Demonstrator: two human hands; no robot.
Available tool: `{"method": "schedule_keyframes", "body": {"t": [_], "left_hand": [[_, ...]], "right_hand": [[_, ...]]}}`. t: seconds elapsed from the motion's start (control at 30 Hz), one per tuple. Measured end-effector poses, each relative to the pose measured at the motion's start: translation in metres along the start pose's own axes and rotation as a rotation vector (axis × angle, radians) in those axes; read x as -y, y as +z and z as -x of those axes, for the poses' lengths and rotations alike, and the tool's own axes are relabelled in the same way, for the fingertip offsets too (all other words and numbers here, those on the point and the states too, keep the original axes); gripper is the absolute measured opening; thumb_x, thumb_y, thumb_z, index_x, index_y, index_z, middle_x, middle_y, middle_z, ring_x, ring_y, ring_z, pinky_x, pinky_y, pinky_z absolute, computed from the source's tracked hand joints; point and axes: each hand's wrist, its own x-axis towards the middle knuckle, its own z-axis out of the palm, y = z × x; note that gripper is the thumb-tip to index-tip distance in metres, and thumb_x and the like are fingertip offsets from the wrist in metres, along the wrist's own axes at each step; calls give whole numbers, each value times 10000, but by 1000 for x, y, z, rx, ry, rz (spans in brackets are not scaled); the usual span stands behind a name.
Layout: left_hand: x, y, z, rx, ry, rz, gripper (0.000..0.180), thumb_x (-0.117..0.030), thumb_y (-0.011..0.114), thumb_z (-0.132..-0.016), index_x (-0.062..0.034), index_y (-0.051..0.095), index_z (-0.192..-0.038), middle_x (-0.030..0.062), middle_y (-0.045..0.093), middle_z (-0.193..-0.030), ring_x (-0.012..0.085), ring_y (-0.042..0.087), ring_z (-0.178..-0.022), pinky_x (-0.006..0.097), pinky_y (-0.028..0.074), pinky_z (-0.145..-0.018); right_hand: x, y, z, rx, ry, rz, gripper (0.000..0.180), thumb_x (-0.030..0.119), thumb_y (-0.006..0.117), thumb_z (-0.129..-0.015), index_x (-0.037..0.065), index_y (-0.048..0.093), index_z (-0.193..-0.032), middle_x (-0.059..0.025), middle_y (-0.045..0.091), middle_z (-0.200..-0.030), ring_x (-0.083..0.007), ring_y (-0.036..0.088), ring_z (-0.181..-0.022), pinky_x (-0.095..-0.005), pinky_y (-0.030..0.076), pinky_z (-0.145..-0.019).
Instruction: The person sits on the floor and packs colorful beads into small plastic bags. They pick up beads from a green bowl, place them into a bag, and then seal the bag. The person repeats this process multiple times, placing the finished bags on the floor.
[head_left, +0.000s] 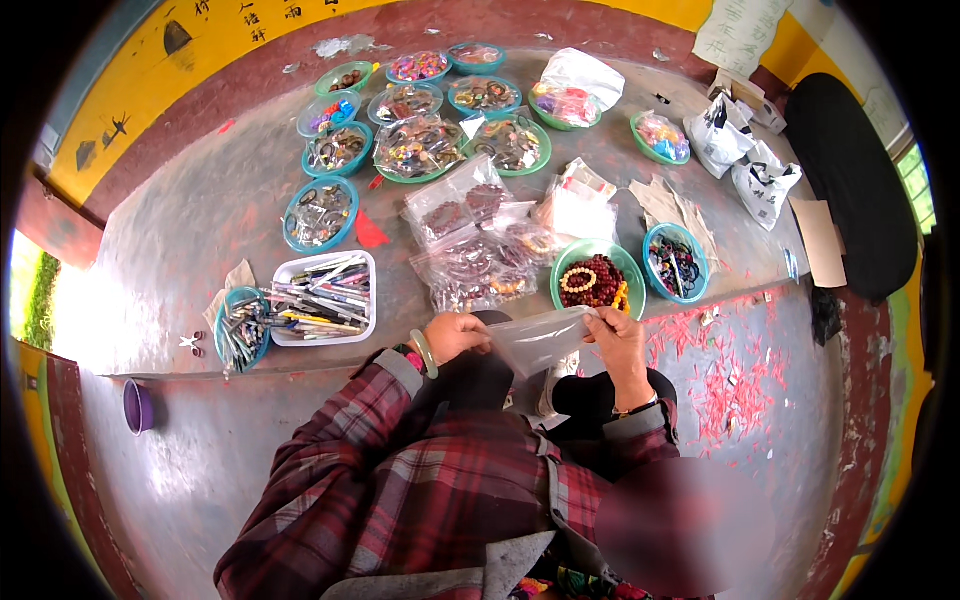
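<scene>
Between my two hands a clear plastic bag (540, 342) is stretched out, flat and seemingly with nothing in it. My left hand (455, 338) pinches its left end; a pale bangle circles that wrist. At the other end, my right hand (617, 345) grips the upper corner between thumb and fingers. Just beyond the bag stands a green bowl (640, 283) of dark red bead strings (603, 283), with a pale bead bracelet (577, 279) on top and yellow beads at the side. Left of the bowl lie clear bags of dark bracelets (475, 260) in a heap.
A white tray of pens (371, 318) and a blue basket of pens (262, 352) sit left, near scissors (191, 345). Several bowls of packaged trinkets (418, 150) fill the back. At right are a blue bowl (703, 285) and white carrier bags (765, 185). Red scraps (730, 380) litter the floor.
</scene>
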Motion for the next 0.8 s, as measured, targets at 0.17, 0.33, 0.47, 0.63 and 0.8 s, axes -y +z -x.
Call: {"method": "schedule_keyframes", "body": {"t": [0.17,0.33,0.47,0.63,0.8], "left_hand": [[19,-31,-25,-277,-168,191,203,-171,595,-836,1,614,-943,93,665,-836,135,637,-722,230,482,-608],[93,-79,-81,-696,-315,456,186,-179,575,-828,-14,601,-910,62,629,-752,146,582,-599,267,455,-521],[125,-104,-124,-647,-432,143,334,-320,617,-788,10,623,-836,100,616,-699,185,571,-611,341,450,-546],[124,-98,-163,-884,-505,-20,457,-389,732,-694,32,651,-852,114,629,-768,185,572,-702,349,441,-655],[190,-148,-182,-768,-451,-320,442,-334,721,-694,20,643,-946,88,666,-858,180,593,-793,327,444,-755]], "right_hand": [[8,-8,-20,-5,85,-82,124,91,625,-820,-32,624,-838,-17,585,-697,-82,552,-589,-213,449,-541],[1,-5,-29,38,155,-132,129,95,593,-834,-29,626,-818,-21,584,-691,-87,554,-598,-222,462,-544],[1,-2,-32,67,172,-89,125,85,590,-834,-35,627,-833,-23,588,-690,-85,554,-601,-220,471,-555],[-12,1,-37,96,189,-87,123,75,597,-825,-43,624,-846,-23,585,-679,-82,552,-599,-215,470,-553],[-3,11,-40,159,175,-65,123,76,593,-819,-45,613,-816,-18,570,-653,-73,535,-576,-212,448,-536]]}}
